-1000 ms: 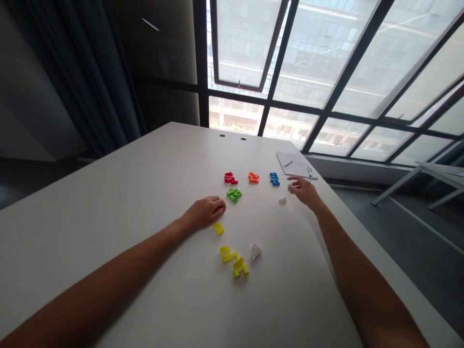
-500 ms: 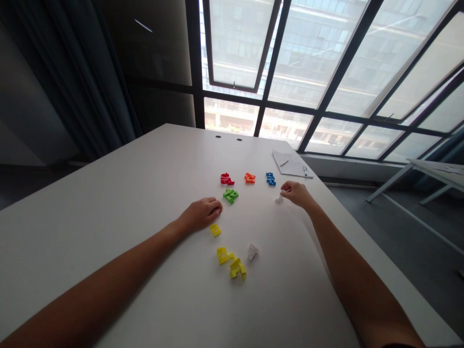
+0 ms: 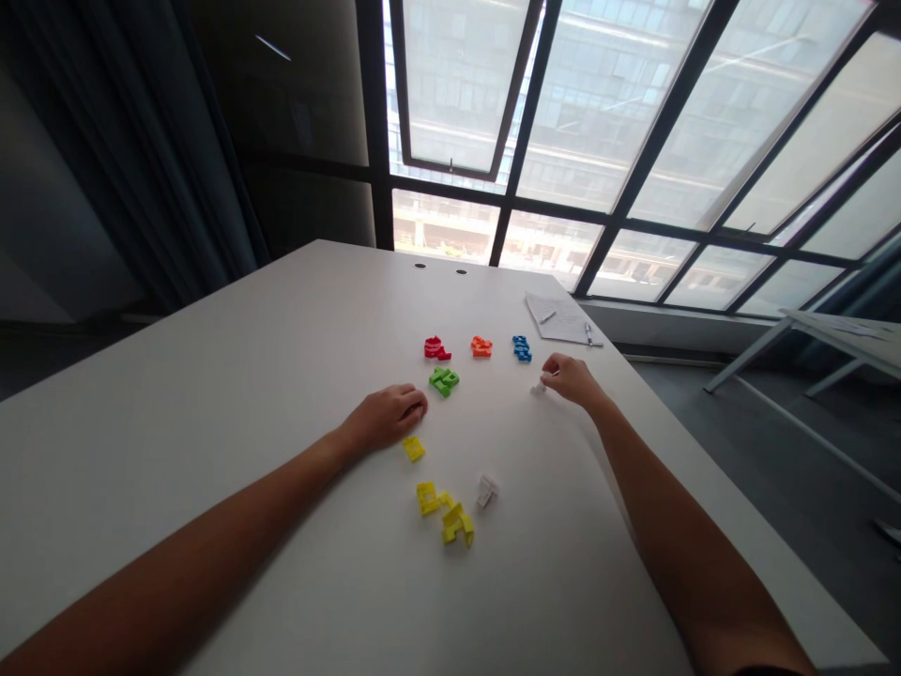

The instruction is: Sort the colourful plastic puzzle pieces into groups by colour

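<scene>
Reaching right hand [image 3: 573, 380] low over table [image 3: 211, 422], thumb and index nearly pinched, fingertips [image 3: 546, 361] right by small white piece [image 3: 539, 388]. Touching or holding it: cannot tell, contact hidden from this angle. Keeping left hand [image 3: 386, 418] curled almost shut, knuckles up, resting on table; no piece showing, inside of curl hidden. Looks parked, not bracing anything. Just below it, slightly apart, first yellow piece [image 3: 414, 449]. Further out, green piece [image 3: 443, 380], close to left hand but not touching. Beyond that, red piece [image 3: 436, 348], orange piece [image 3: 481, 346] and blue piece [image 3: 522, 348] in a row, well apart, one colour per spot; spacing looks deliberate, likely for telling colours apart. Nearer the body, second yellow piece [image 3: 427, 498] and third yellow piece [image 3: 457, 523] almost touching, second white piece [image 3: 485, 490] just beside them. Off to the far right, paper [image 3: 556, 314] with pen [image 3: 588, 333], away from the pieces. Behind everything, tall window [image 3: 598, 113].
</scene>
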A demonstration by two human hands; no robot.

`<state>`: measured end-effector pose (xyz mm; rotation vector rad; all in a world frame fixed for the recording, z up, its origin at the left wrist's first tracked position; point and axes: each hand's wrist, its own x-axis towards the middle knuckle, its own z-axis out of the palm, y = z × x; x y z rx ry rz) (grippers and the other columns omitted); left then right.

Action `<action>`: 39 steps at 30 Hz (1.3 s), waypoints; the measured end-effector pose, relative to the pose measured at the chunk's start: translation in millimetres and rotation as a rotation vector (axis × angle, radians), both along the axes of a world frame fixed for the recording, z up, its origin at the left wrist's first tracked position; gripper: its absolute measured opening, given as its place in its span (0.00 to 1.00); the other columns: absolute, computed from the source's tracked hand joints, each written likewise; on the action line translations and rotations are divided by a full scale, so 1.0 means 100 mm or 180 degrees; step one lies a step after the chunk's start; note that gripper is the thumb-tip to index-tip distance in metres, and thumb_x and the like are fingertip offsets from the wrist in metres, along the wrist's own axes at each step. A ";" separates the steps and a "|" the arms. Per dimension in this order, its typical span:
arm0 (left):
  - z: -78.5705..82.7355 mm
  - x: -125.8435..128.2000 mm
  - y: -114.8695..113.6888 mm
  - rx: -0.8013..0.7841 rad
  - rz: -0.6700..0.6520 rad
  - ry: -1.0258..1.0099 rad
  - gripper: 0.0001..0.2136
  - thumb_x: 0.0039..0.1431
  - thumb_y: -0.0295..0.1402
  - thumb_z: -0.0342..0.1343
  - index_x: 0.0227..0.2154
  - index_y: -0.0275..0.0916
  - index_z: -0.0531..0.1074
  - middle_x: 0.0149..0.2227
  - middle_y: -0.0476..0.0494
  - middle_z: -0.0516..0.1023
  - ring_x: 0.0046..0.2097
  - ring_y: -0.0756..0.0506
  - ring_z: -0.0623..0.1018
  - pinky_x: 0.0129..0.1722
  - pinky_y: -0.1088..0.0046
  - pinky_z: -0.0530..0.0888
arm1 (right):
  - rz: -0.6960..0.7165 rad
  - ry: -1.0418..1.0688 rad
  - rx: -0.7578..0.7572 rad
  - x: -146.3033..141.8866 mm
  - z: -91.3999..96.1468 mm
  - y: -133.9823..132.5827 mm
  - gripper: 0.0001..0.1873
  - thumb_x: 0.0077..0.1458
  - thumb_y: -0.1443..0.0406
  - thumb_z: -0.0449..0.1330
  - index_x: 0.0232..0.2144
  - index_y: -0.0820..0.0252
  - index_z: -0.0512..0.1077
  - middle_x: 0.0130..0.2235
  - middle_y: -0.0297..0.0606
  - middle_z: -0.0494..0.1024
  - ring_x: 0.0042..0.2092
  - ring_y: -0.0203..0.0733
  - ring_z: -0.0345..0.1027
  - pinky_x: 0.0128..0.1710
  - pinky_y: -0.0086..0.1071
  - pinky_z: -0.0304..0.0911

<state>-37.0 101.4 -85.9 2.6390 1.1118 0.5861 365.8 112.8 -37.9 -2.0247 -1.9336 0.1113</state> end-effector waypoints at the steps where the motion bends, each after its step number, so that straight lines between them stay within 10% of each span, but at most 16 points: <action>1: 0.00 0.00 0.00 -0.0006 0.0005 -0.0009 0.11 0.66 0.36 0.46 0.36 0.44 0.73 0.39 0.47 0.77 0.42 0.45 0.75 0.40 0.71 0.69 | -0.0006 -0.0017 -0.0004 0.00 0.00 0.00 0.07 0.52 0.66 0.63 0.36 0.61 0.76 0.36 0.39 0.82 0.39 0.42 0.74 0.40 0.30 0.62; 25: -0.02 0.01 0.01 -0.0020 0.0002 -0.0004 0.10 0.67 0.36 0.46 0.37 0.45 0.73 0.40 0.47 0.77 0.42 0.45 0.75 0.40 0.71 0.69 | 0.0709 -0.0399 0.0999 0.01 -0.19 0.10 0.17 0.62 0.74 0.54 0.49 0.60 0.77 0.45 0.42 0.81 0.44 0.46 0.72 0.50 0.36 0.63; 34: -0.01 0.00 -0.01 -0.0022 0.0015 -0.0018 0.10 0.66 0.36 0.47 0.37 0.44 0.74 0.40 0.47 0.77 0.42 0.45 0.76 0.40 0.71 0.69 | 0.1108 -0.0621 0.0401 -0.05 -0.37 0.14 0.21 0.57 0.80 0.53 0.44 0.61 0.79 0.46 0.44 0.81 0.48 0.45 0.71 0.52 0.34 0.62; 39: -0.01 0.00 0.00 -0.0011 0.0018 -0.0003 0.11 0.66 0.36 0.46 0.37 0.45 0.74 0.41 0.47 0.77 0.42 0.45 0.76 0.40 0.71 0.70 | 0.1081 -0.0702 0.0136 -0.15 -0.17 0.06 0.19 0.59 0.77 0.54 0.46 0.58 0.80 0.48 0.42 0.81 0.50 0.47 0.71 0.55 0.38 0.61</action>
